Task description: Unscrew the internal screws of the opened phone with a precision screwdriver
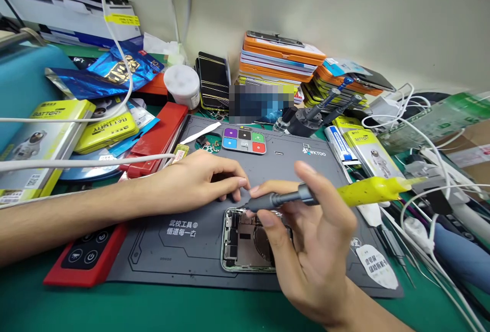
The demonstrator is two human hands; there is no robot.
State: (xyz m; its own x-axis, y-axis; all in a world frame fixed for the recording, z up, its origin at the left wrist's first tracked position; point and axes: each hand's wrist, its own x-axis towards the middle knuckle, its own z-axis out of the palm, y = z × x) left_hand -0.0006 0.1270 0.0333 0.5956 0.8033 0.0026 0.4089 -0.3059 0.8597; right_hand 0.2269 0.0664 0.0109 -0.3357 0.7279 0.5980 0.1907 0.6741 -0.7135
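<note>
My right hand [317, 240] is closed around a grey screwdriver [283, 199], which lies slantwise with its tip pointing left over the upper edge of an opened smartphone [245, 245]. A yellow tapered body [367, 192] shows behind my index finger, in line with the screwdriver; I cannot tell whether they are joined. The phone lies on a grey work mat [161, 260], its inner parts and a round coil partly covered by my right hand. My left hand [210, 176] rests above the phone, fingers curled and tips pressed together near the screwdriver's tip; anything between them is hidden.
A colored-square tray [244, 139] and a white plastic pry tool [201, 132] lie beyond my hands. A red panel with buttons [84, 258] borders the mat at left. Battery boxes [46, 143], stacked orange cases [281, 49], a tool holder [306, 120] and white cables [436, 133] surround it.
</note>
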